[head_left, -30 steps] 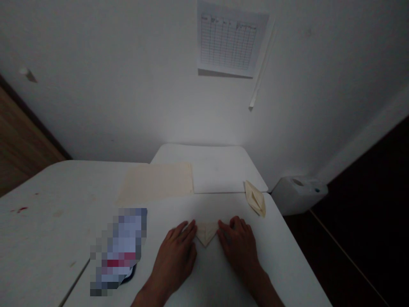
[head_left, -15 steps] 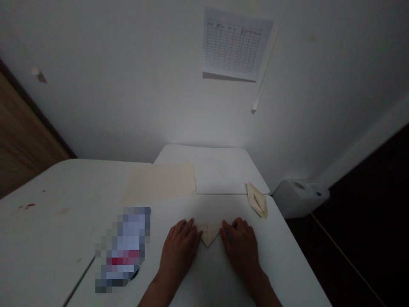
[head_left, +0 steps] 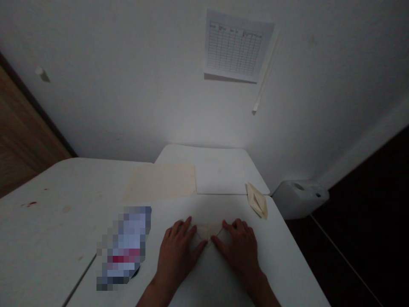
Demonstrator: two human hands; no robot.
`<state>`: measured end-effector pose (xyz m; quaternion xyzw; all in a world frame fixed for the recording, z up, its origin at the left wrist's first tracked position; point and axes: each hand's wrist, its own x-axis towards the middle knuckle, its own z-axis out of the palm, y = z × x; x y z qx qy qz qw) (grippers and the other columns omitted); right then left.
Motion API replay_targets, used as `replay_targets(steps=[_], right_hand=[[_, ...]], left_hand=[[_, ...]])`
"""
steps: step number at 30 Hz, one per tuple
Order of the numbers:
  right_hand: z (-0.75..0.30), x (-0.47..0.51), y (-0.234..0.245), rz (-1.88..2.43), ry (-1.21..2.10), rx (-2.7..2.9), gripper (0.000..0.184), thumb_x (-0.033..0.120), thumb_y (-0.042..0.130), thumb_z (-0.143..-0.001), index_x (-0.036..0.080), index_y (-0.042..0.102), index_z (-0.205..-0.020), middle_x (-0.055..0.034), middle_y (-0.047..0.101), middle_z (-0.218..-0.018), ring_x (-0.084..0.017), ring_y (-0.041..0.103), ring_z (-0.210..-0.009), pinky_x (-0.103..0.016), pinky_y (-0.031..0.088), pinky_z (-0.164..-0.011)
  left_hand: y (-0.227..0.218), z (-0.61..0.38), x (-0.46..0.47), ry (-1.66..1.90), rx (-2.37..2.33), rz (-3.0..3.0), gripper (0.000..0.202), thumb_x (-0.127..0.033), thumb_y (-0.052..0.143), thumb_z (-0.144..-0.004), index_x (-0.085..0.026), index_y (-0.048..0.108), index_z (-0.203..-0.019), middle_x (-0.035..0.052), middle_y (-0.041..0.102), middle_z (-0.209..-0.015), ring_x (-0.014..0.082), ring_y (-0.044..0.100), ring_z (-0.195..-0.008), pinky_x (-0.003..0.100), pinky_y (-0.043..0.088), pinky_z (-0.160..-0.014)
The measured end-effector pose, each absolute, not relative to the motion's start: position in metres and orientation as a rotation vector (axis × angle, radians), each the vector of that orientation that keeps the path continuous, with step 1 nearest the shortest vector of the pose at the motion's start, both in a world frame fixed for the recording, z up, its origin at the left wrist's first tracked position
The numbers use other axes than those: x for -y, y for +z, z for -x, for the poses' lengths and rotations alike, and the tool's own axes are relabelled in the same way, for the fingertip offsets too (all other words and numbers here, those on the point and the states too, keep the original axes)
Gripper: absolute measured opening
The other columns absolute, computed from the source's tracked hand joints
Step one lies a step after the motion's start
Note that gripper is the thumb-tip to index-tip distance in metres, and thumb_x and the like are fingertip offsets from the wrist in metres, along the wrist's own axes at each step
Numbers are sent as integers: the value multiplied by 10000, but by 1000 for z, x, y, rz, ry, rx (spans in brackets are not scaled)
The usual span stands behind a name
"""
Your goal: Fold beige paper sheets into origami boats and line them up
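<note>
A small piece of folded cream paper [head_left: 207, 230], pointed toward me, lies flat on the white table [head_left: 204, 281] between my hands. At its left side, my left hand [head_left: 177, 245] holds it, thumb at the lower tip and index finger at the upper left edge. On the opposite side my right hand [head_left: 238, 243] grips the paper the same way, its thumb close to the other thumb near the tip. My fingers cover parts of the paper's edges. Beyond my right hand rests a folded paper shape [head_left: 256, 201] with an opening in its middle.
A flat cream sheet [head_left: 161, 182] lies at the table's back left. A blurred-out object [head_left: 126, 243] is left of my left hand. Past the right edge stands a white plastic container [head_left: 300, 198]. A printed chart [head_left: 236, 47] hangs on the wall.
Both thumbs have moved inward and down toward the paper's lower tip, opening away from the index fingers. The paper has stayed in about the same place.
</note>
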<state>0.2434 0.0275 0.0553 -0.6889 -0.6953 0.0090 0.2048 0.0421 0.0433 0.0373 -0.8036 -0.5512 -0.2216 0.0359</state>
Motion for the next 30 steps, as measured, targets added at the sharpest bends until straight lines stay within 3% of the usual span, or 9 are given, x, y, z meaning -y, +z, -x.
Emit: replay_targets(steps=[7, 14, 21, 30], right_hand=[[-242, -25, 59, 1932, 60, 1930, 573, 608, 675, -708, 247, 655, -1152, -106, 615, -994, -300, 549, -963, -394, 374, -863], [-239, -24, 61, 1953, 83, 1927, 606, 602, 679, -679, 235, 637, -1159, -109, 612, -1025, -308, 543, -986, -401, 361, -891], [-240, -24, 58, 1918, 96, 1924, 631, 618, 680, -669, 211, 629, -1148, -114, 603, -1045, -312, 536, -1001, -407, 363, -903], [-250, -34, 57, 1752, 249, 1898, 459, 412, 815, -567, 221, 603, -927, -64, 577, -1008, -272, 537, -967, -362, 418, -861]], left_hand=[[41, -40, -41, -706, 1685, 2499, 420, -528, 608, -807, -235, 667, -1102, 100, 579, -1312, 340, 506, -1150, 495, 441, -900], [42, -38, -42, -747, 1695, 2497, 259, -316, 590, -838, -239, 672, -1071, 74, 588, -1297, 312, 504, -1130, 478, 439, -898], [42, -40, -48, -759, 1724, 2502, 182, -289, 575, -859, -229, 677, -997, 76, 608, -1252, 304, 506, -1115, 477, 438, -890], [39, -40, -52, -907, 1704, 2584, 164, -235, 604, -832, -224, 640, -992, 64, 646, -1147, 273, 545, -1066, 458, 443, -892]])
